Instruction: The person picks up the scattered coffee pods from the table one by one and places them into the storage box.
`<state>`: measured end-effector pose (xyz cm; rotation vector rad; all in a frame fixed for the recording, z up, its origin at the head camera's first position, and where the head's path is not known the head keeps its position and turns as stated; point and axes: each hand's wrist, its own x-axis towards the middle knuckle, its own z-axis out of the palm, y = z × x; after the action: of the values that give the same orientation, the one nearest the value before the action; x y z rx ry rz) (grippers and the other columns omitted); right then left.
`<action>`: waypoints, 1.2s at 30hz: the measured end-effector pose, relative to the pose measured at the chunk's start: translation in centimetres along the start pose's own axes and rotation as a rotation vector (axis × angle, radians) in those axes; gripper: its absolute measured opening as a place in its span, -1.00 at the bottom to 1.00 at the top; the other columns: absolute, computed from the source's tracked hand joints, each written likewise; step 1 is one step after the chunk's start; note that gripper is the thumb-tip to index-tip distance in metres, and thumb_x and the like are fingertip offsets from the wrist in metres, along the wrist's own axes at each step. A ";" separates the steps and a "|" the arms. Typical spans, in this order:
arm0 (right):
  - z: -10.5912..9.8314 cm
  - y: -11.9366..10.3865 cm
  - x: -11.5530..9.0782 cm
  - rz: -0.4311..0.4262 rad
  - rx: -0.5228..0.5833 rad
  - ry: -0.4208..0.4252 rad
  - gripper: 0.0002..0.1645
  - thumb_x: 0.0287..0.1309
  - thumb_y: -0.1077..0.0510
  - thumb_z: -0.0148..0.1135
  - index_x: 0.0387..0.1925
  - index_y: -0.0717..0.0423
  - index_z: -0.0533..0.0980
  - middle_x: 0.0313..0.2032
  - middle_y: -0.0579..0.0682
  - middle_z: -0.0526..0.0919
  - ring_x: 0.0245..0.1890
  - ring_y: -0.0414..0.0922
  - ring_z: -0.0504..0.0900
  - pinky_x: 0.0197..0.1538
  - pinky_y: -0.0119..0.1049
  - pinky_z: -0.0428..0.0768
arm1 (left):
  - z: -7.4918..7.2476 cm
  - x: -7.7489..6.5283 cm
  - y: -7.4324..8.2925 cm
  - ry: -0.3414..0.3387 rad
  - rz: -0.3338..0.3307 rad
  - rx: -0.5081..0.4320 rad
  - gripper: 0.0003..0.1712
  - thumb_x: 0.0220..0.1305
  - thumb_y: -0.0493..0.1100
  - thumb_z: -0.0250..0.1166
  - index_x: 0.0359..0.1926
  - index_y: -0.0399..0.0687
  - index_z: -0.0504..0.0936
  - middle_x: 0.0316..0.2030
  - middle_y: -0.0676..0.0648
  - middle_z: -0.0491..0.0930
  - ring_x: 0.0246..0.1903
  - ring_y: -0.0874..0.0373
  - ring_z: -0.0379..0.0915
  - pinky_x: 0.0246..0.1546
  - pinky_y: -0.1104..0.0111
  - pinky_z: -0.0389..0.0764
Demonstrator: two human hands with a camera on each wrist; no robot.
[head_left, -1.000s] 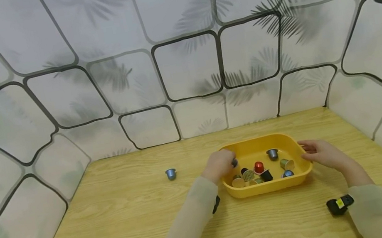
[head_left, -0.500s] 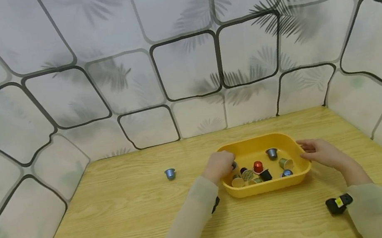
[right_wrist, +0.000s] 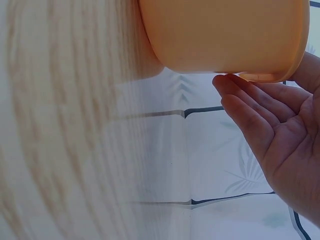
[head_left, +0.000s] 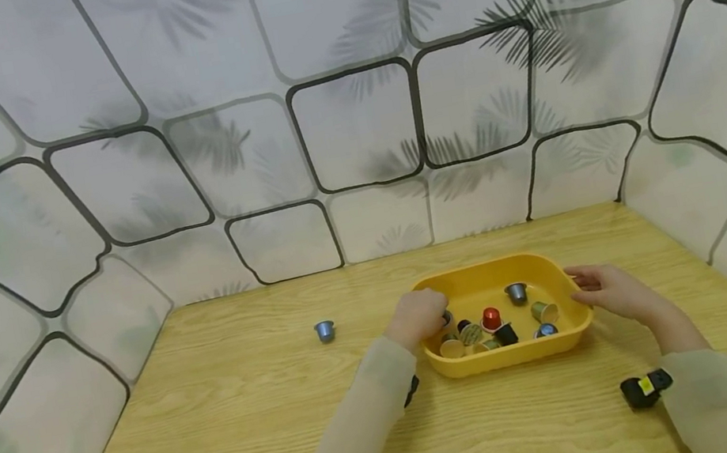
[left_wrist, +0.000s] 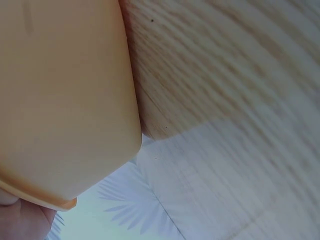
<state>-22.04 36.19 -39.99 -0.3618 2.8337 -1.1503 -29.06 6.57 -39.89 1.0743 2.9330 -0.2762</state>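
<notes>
A yellow plastic tray (head_left: 501, 358) with rounded corners sits on the table with several coffee capsules in it. My left hand (head_left: 416, 316) grips its left rim, fingers bent over the edge beside a dark capsule (head_left: 447, 317); the fingertips are hidden. At the opposite end, my right hand (head_left: 612, 290) holds the rim, its thumb over the edge and fairly straight fingers (right_wrist: 250, 112) along the outside. Inside lie a red capsule (head_left: 491, 318), a black one (head_left: 506, 334), a grey one (head_left: 517, 293), a green one (head_left: 544, 312) and a blue one (head_left: 545, 330).
A lone blue capsule (head_left: 325, 331) stands on the wooden table (head_left: 256, 405), left of the tray. Fabric walls (head_left: 355, 132) printed with black outlines and leaves enclose the table's back and sides.
</notes>
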 end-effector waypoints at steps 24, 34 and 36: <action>0.2 -0.2 0.0 0.003 -0.002 0.005 -0.36 0.20 0.16 0.04 0.16 0.54 0.12 0.03 0.50 0.28 0.01 0.33 0.31 -0.07 0.04 0.41 | -0.1 -0.1 0.1 -0.018 -0.024 -0.052 -0.77 0.24 -0.16 0.09 -0.57 0.05 0.49 -0.63 0.10 0.41 -0.61 0.24 0.26 -0.58 0.43 0.33; 0.2 -0.4 -0.1 0.000 0.007 0.002 -0.36 0.22 0.17 0.02 0.16 0.54 0.11 0.03 0.51 0.28 0.01 0.33 0.31 -0.08 0.03 0.42 | 0.0 -0.1 0.2 -0.031 -0.022 -0.008 -0.81 0.23 -0.16 0.10 -0.52 0.05 0.53 -0.60 0.10 0.43 -0.59 0.25 0.28 -0.56 0.43 0.35; 0.2 -0.4 -0.1 0.000 0.010 0.000 -0.36 0.22 0.17 0.02 0.16 0.54 0.11 0.02 0.52 0.28 0.01 0.33 0.31 -0.08 0.03 0.43 | 0.0 -0.1 0.2 -0.034 -0.021 -0.005 -0.81 0.23 -0.16 0.10 -0.51 0.05 0.53 -0.60 0.10 0.43 -0.59 0.25 0.28 -0.56 0.44 0.35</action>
<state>-21.84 35.78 -39.86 -0.3618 2.8267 -1.1641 -28.91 6.64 -39.92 1.0279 2.9155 -0.2838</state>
